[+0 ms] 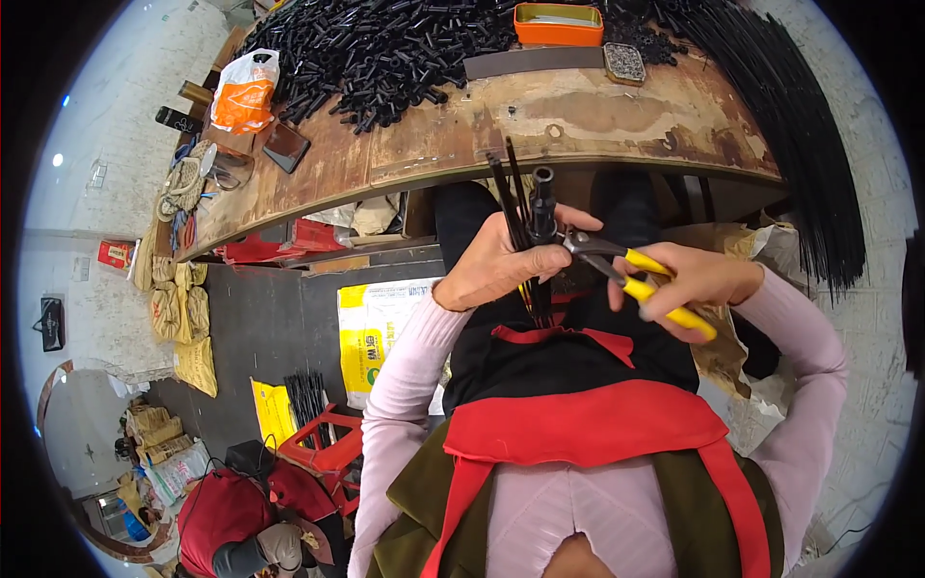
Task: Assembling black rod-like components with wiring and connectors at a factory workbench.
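My left hand [482, 268] is closed around a few thin black rods [511, 197] and a short black tube-shaped fitting [542, 204] with a hollow upper end. All of these stand upright from my grip, above my lap. Yellow-handled pliers [696, 322] are in my right hand [711, 281], whose fingers wrap the handles. The jaws of the pliers reach the side of the fitting, close to my left fingertips. From this angle I cannot tell whether the jaws bite on anything. Below my left hand, the lower rod ends hang in front of my black apron.
Ahead is a worn wooden table [434, 135] with a heap of black tube fittings [385, 48], an orange box [525, 29] and a small tin [624, 65]. Long black rods [805, 125] drape over its right end. A person [226, 520] sits at lower left by a red stool [337, 453].
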Demonstrator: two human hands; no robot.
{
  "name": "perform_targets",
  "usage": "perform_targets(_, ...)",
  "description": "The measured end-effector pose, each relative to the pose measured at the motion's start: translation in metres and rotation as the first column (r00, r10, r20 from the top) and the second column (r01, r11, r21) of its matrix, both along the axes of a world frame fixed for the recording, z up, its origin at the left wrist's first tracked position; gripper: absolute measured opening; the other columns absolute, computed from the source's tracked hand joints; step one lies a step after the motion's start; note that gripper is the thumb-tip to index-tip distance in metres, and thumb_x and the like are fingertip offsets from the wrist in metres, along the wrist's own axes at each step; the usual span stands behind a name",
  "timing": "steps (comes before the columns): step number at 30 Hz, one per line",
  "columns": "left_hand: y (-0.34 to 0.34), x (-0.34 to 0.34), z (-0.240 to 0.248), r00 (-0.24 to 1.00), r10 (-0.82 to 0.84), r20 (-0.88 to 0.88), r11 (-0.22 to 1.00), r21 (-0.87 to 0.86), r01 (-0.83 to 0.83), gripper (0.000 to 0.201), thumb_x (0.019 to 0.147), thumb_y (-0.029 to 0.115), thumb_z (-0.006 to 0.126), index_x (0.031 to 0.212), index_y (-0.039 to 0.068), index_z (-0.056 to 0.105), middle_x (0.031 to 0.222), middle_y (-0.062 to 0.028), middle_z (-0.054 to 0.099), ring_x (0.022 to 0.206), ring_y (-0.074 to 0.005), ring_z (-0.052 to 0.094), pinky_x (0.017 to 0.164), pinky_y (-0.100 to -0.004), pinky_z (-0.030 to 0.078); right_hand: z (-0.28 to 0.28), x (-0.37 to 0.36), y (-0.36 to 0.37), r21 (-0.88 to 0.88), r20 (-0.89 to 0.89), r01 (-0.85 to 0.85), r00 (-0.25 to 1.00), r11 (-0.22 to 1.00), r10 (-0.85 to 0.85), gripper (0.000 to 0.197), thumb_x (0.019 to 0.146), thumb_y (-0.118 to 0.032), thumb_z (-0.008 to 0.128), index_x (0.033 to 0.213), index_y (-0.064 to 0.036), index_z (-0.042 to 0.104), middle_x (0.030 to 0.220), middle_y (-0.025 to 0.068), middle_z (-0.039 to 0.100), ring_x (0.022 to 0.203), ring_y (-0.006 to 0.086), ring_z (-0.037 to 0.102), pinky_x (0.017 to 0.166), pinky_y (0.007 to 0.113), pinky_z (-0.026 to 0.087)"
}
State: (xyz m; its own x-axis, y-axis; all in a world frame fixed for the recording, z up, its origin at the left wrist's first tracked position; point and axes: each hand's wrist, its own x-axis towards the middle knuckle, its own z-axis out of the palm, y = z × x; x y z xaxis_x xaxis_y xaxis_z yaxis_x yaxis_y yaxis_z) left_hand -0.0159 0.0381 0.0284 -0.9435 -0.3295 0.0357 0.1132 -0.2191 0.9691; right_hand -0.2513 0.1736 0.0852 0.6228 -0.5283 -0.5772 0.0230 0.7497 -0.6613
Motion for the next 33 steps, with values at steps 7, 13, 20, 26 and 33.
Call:
perform_targets(7,0.008,0.000,-0.001,0.991,0.132,0.014,0.990,0.042,-0.132,0.038,0.095,0.021,0.066,0.125,-0.001,0.056,0.071,0.0027,0.053,0.063,-0.0044,0.046,0.057,-0.0209,0.037,-0.023,0.009,0.006,-0.716,-0.617,-0.629,0.370,0.301,-0.694,0.047,0.086,-0.016,0.068,0.125,0.0006,0.049,0.096,0.0187,0.063,0.084,0.0336,0.065,0.073,0.034,0.050)
perform_targets(13,0.011,0.000,-0.003,0.987,0.160,0.009,0.985,0.062,-0.160,0.026,0.096,0.019,0.065,0.112,0.000,0.056,0.072,0.0018,0.053,0.062,-0.0050,0.046,0.056,-0.0215,0.038,-0.019,0.027,0.005,-0.741,-0.544,-0.198,0.737,0.642,-0.401,0.029,0.098,-0.021,0.054,0.110,0.0057,0.057,0.087,0.0128,0.069,0.082,0.0243,0.068,0.077,0.033,0.050)
perform_targets(20,0.012,-0.003,-0.002,0.977,0.211,0.019,0.975,0.065,-0.212,0.021,0.095,0.017,0.065,0.107,0.002,0.056,0.072,0.0024,0.052,0.061,-0.0052,0.046,0.055,-0.0222,0.038,-0.010,0.038,0.007,-0.626,-0.503,0.013,0.757,0.780,-0.417,0.022,0.098,-0.019,0.054,0.101,0.0027,0.054,0.072,0.0087,0.061,0.066,0.0154,0.060,0.064,0.030,0.047)
perform_targets(26,0.008,-0.006,0.000,0.966,0.242,0.095,0.969,0.023,-0.245,0.038,0.090,0.004,0.062,0.127,0.001,0.053,0.070,0.0023,0.051,0.060,-0.0053,0.046,0.056,-0.0220,0.037,-0.032,0.030,0.000,-0.766,-0.541,-0.144,0.671,0.626,-0.507,0.019,0.094,-0.019,0.063,0.100,-0.0016,0.058,0.076,0.0132,0.063,0.065,0.0284,0.063,0.061,0.035,0.048)
perform_targets(33,-0.018,-0.024,-0.023,0.931,0.364,-0.015,0.925,0.120,-0.359,0.053,0.096,0.016,0.059,0.141,-0.002,0.038,0.069,0.0009,0.043,0.061,-0.0097,0.042,0.058,-0.0258,0.039,-0.053,-0.083,-0.093,-0.843,-0.415,-0.481,0.300,0.240,-0.859,0.029,0.075,0.001,0.061,0.103,-0.0021,0.062,0.092,0.0163,0.063,0.088,0.0350,0.063,0.076,0.041,0.050)
